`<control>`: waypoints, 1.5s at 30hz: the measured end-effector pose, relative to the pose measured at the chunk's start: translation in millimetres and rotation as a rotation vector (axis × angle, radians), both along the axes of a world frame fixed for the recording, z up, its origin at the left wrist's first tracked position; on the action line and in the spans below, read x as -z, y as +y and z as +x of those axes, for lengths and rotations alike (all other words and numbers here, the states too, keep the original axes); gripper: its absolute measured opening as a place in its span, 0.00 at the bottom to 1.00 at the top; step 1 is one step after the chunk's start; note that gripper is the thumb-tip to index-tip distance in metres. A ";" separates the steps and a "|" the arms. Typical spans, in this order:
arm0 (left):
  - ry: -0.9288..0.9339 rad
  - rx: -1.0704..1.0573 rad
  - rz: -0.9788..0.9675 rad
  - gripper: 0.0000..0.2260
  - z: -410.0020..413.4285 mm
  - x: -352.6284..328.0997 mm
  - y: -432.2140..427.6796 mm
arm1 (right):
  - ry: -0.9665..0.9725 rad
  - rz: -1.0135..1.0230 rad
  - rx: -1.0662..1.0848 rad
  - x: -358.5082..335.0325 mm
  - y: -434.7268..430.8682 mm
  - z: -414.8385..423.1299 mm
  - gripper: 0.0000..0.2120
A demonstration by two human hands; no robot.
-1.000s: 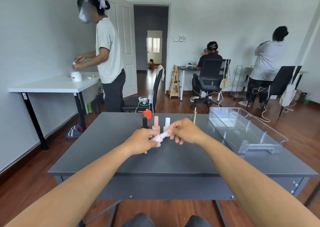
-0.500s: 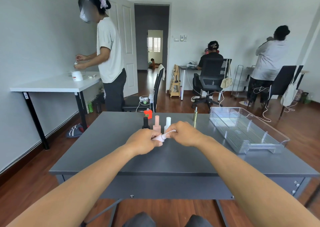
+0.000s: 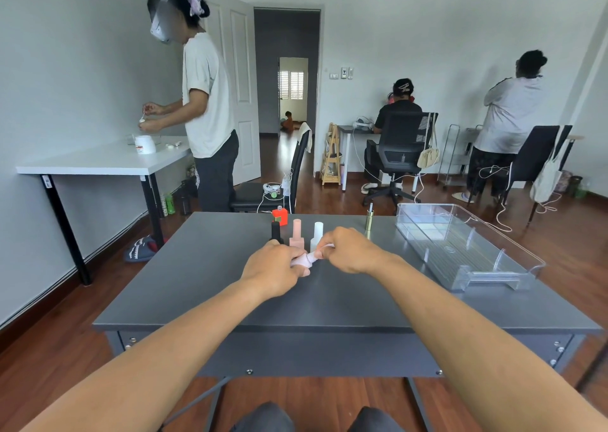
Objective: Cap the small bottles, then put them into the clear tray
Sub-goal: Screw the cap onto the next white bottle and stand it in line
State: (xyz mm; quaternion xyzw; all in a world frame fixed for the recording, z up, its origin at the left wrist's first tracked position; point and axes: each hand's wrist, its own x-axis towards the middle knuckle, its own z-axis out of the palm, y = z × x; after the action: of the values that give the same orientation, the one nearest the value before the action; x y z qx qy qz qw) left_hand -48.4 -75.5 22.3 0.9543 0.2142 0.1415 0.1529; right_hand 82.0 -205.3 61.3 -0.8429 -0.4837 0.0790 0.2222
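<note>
1. I am holding the pale pink bottle (image 3: 304,260) tilted above the grey table (image 3: 204,277), my left hand (image 3: 274,268) curling round its body.
2. My right hand (image 3: 352,250) is pinching its cap end.
3. The clear tray (image 3: 487,267) is sitting well apart, to the right.

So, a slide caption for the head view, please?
Left hand grips a pale pink bottle, right hand fits its cap, clear tray nearby.

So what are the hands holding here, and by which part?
Both hold one pale pink small bottle, tipped on its side. The left hand grips its body and the right hand pinches its cap end.
</note>
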 end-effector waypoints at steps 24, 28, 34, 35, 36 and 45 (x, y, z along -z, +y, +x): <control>-0.117 0.056 -0.146 0.08 -0.1 4.3 6.7 | 0.294 0.241 0.018 7.3 1.7 0.1 0.02; -0.105 0.045 -0.175 0.10 -6.4 9.3 12.5 | 0.390 0.297 -0.008 8.5 2.7 -2.7 0.04; -0.188 0.000 -0.325 0.03 -19.8 12.3 24.6 | 0.479 0.420 0.012 8.0 -1.7 5.1 0.06; -0.201 -0.014 -0.354 0.03 -21.9 12.0 27.7 | 0.484 0.442 0.030 8.0 -2.9 7.7 0.06; -0.214 -0.030 -0.383 0.03 -23.5 11.8 31.6 | 0.484 0.461 0.051 8.8 -3.9 11.2 0.05; -0.367 -0.214 -0.464 0.06 -33.7 7.5 68.5 | 0.396 0.558 0.366 22.5 -7.2 55.8 0.06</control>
State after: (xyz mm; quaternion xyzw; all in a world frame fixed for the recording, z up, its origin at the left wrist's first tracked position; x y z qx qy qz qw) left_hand -82.1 -7.0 14.8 0.8246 0.3086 0.2742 0.3869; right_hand 137.8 -212.4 38.8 -0.7908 -0.2759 0.0647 0.5425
